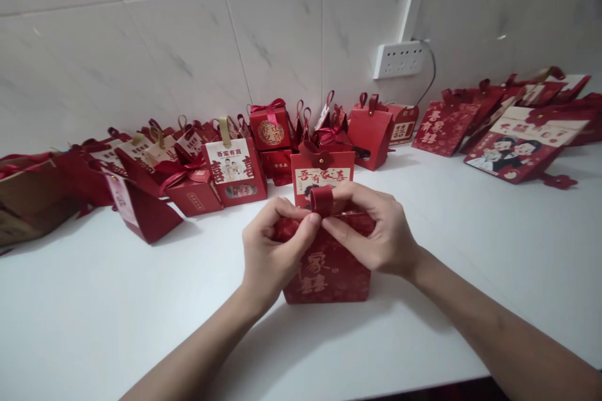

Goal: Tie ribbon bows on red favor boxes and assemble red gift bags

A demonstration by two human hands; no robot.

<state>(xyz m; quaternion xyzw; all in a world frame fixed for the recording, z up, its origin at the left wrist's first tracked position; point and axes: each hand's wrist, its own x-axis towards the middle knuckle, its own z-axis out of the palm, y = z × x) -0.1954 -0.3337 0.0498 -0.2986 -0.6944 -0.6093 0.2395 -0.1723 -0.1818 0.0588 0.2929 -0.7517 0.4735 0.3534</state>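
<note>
A red gift box (336, 276) with pale gold Chinese characters stands upright on the white table in front of me. My left hand (279, 238) pinches its top edge from the left, thumb on the near face. From the right, my right hand (376, 229) grips the same top edge, thumb and fingers meeting close to the left thumb. Between the hands a dark red ribbon loop (322, 200) rises from the top of the box. Whatever fastens the loop is hidden by the thumbs. Right behind stands another red box (324, 166) with a cream printed panel.
Many red gift boxes line the wall, among them a white-fronted one (235, 166) and a plain red one (371, 131). A tilted box (522, 144) lies at the right, a brown box (31, 194) at the far left. A power strip (399, 59) hangs on the tiles.
</note>
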